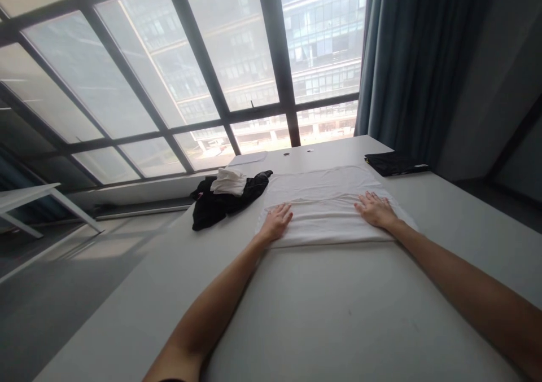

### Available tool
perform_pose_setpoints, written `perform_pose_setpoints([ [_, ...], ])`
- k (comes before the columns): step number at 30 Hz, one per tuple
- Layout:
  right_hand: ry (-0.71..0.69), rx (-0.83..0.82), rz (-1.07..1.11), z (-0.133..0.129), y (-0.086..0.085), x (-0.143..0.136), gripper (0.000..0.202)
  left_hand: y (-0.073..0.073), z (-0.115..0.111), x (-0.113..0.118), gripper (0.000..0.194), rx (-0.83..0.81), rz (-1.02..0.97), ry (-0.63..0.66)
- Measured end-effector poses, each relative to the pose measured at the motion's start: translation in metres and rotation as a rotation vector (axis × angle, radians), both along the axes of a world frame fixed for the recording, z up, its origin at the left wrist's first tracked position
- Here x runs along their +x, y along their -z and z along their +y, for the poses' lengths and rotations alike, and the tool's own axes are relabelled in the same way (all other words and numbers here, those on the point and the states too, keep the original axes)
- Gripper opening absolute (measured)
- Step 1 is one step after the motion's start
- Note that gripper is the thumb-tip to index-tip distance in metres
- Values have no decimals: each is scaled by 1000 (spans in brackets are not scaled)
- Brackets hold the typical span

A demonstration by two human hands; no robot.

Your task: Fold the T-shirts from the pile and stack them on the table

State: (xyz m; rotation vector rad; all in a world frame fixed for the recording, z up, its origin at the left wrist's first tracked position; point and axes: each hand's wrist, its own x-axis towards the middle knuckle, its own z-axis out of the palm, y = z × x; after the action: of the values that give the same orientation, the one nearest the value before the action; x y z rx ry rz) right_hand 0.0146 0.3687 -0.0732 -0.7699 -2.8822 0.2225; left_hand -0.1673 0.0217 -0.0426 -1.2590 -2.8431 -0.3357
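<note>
A white cloth garment [326,215] lies spread out on the white table [322,303], its near part doubled over with a straight edge toward me and a few creases across it. My left hand [277,222] rests flat on the garment's left side, fingers stretched out. On its right side my right hand [375,209] lies palm down with the fingers apart. Neither hand grips the cloth. What kind of garment it is cannot be made out.
Left of the garment is a crumpled black garment [231,201] with a bunched white cloth [229,182] on top. A folded black garment [396,163] lies at the far right by the blue curtain [406,60]. Windows stand behind; another white table [29,196] is at left.
</note>
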Motion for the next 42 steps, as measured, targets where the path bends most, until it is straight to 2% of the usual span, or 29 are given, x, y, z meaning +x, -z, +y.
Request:
perform_pose_setpoints([
  [2, -4, 32, 41, -5, -4, 3, 62, 0, -10, 1, 54, 31, 0, 9],
  [7, -79, 192, 256, -15, -11, 11, 51, 1, -27, 9, 53, -26, 77, 65],
  [12, -77, 186, 303, -18, -14, 17, 49, -2, -35, 17, 52, 24, 137, 70],
  [15, -159, 185, 367, -20, -10, 17, 50, -1, -39, 22, 55, -38, 101, 136],
  [18, -252, 101, 317, -23, -3, 15, 50, 0, -41, 24, 57, -99, 47, 143],
  [20, -259, 56, 319, -23, -1, 14, 50, -1, -42, 22, 58, -100, 29, 135],
  [25, -319, 103, 377, -3, 0, 31, 52, -7, -55, 16, 63, -26, 36, 139],
  [29, -329, 145, 290, 21, 8, 50, 56, 0, -68, 13, 64, -91, 81, 134],
  [32, -294, 168, 226, 22, 6, 55, 57, -3, -68, 13, 63, -149, 96, 138],
  [34, -252, 197, 254, 8, -1, 56, 55, -12, -60, 21, 66, -157, 111, 136],
  [36, -259, 198, 299, -21, -10, 58, 56, -22, -47, 40, 70, -113, 141, 167],
  [39, -480, 95, 248, -79, -15, 64, 63, -26, -24, 87, 72, -21, 147, 362],
  [41, -643, 18, 159, -114, -13, 70, 70, -21, -13, 117, 76, -33, 104, 520],
  [42, -689, -12, 121, -127, -12, 73, 73, -18, -10, 129, 77, -47, 82, 558],
])
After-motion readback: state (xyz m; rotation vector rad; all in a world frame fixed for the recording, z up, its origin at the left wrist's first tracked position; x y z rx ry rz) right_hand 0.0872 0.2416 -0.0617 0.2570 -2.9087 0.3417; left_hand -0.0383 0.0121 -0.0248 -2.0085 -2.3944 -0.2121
